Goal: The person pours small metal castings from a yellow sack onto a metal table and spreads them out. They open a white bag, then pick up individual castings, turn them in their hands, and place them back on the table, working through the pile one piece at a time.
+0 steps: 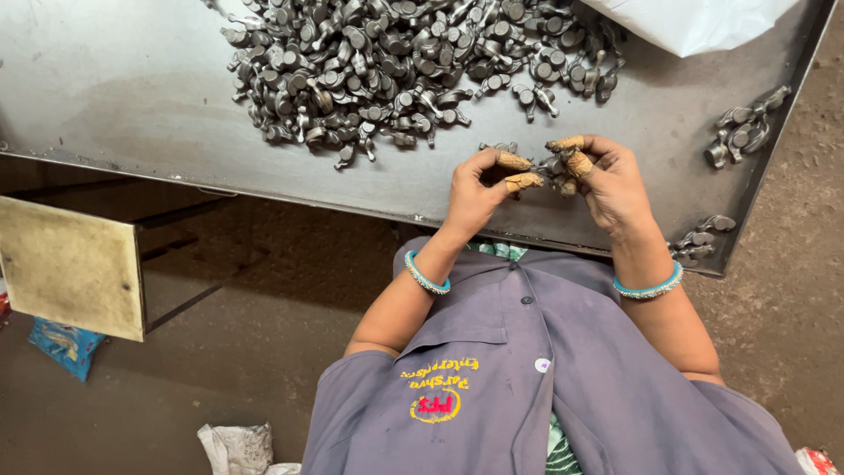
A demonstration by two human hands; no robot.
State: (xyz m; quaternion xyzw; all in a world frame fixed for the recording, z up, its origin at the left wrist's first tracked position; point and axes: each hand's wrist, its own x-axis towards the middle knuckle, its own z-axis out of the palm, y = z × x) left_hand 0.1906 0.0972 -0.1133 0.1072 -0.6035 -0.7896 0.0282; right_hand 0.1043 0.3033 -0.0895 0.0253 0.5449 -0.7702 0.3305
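Observation:
My right hand (615, 185) holds a small grey metal part (554, 167) in its fingertips, just above the near edge of a steel tray table (132, 97). My left hand (475, 189) is curled beside it, thumb and forefinger pointing at the part, their tips right next to it; whether they grip it is unclear. Tan finger covers sit on the tips of both hands. A big heap of the same metal parts (413, 62) lies at the back of the table, beyond my hands.
Small groups of parts lie at the table's right edge (743, 132) and its near right corner (699, 239). A white bag (694, 22) is at the top right. A tan board (70, 268) stands lower left, above a blue packet (63, 345) on the dirt floor.

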